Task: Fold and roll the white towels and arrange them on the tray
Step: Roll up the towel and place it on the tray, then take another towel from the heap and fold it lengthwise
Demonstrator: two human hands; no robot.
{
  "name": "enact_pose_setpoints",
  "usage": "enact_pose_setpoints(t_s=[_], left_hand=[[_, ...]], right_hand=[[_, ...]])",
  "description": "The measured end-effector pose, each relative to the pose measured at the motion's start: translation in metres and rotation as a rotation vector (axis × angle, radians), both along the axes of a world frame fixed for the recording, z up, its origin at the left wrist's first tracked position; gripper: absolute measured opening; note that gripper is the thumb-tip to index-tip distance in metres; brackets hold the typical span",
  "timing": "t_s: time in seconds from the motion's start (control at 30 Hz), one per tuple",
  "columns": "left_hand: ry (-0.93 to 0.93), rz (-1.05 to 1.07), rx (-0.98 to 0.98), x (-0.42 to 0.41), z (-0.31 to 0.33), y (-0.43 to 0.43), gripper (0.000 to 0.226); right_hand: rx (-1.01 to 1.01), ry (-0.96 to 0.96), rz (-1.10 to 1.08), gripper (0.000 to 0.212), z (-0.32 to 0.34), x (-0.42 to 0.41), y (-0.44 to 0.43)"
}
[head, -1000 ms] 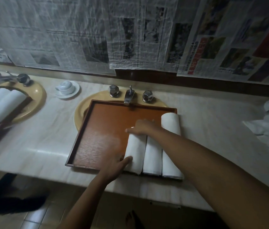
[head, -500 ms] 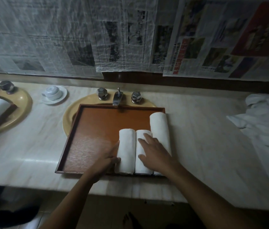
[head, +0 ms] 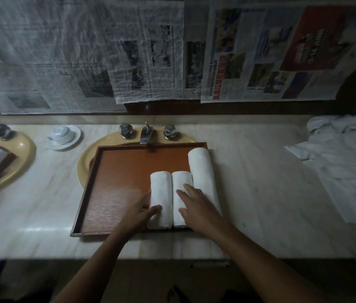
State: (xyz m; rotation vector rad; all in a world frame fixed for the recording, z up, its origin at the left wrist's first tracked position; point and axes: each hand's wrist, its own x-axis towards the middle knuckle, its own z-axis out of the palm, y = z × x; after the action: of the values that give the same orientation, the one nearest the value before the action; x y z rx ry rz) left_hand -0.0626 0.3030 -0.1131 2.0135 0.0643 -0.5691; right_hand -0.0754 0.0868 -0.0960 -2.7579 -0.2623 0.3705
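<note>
Three rolled towels sit side by side at the right end of the tray [head: 116,193] on the tabletop [head: 260,204]: left hand [head: 142,213] fingers straight against left roll [head: 160,189], thumb on top; right hand [head: 199,208] flat, fingers apart, on middle roll [head: 181,179] and long roll [head: 203,169].

long towel [head: 201,167] end under right hand [head: 201,208], newspaper [head: 148,51] print blurred

Worktop [head: 260,204]: pale marble, spanning the middle of the frame.
Centre basin [head: 85,165]: yellow, sunk in the worktop, rim showing centre left.
Tap [head: 146,134]: chrome spout, upper centre, between two faceted knobs [head: 126,130].
Cup [head: 60,134]: white, upside down on a saucer [head: 75,136], left of the knobs.
Left basin [head: 23,154]: yellow, at the left edge.
Newspapers [head: 146,53]: sheets covering the wall along the top.
</note>
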Motion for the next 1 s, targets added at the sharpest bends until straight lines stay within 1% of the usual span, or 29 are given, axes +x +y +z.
enact_pose_setpoints(t_s=[0.1,0.17,0.23,0.3,0.4,0.47,0.63,0.77,0.83,0.87,0.97,1.0], left_hand=[[-0.091,0.006,0.099,0.002,0.002,0.0,0.042],[-0.149,0.026,0.161,0.004,0.004,-0.001,0.047],[-0.219,0.053,0.265,0.007,0.005,-0.004,0.053],[-0.303,0.08,0.328,0.01,0.011,-0.014,0.053],[-0.459,0.072,0.291,0.016,0.027,-0.045,0.041],[-0.508,0.012,0.255,0.019,0.038,-0.073,0.036],[-0.466,-0.124,0.081,0.028,0.06,-0.161,0.024],[-0.427,-0.233,0.023,0.04,0.067,-0.234,0.021],[-0.441,-0.295,0.004,0.046,0.068,-0.28,0.021],[-0.449,-0.309,-0.004,0.048,0.068,-0.301,0.023],[-0.455,-0.338,-0.031,0.052,0.068,-0.365,0.017],[-0.457,-0.35,-0.04,0.054,0.068,-0.389,0.019]], right_hand=[[0.069,-0.002,-0.057,0.055,0.005,-0.006,-0.012],[0.122,-0.025,-0.097,0.052,0.008,-0.012,-0.024],[0.154,-0.059,-0.146,0.049,0.01,-0.019,-0.042],[0.172,-0.078,-0.194,0.048,0.011,-0.025,-0.065],[0.187,-0.103,-0.246,0.046,0.009,-0.03,-0.104],[0.217,-0.147,-0.293,0.044,0.008,-0.034,-0.132],[0.268,-0.237,-0.461,0.041,0.01,-0.047,-0.203],[0.281,-0.269,-0.556,0.04,0.013,-0.051,-0.263],[0.286,-0.292,-0.6,0.039,0.014,-0.053,-0.303],[0.283,-0.298,-0.619,0.039,0.014,-0.053,-0.321],[0.259,-0.331,-0.672,0.04,0.014,-0.049,-0.383],[0.248,-0.342,-0.695,0.04,0.014,-0.046,-0.408]])
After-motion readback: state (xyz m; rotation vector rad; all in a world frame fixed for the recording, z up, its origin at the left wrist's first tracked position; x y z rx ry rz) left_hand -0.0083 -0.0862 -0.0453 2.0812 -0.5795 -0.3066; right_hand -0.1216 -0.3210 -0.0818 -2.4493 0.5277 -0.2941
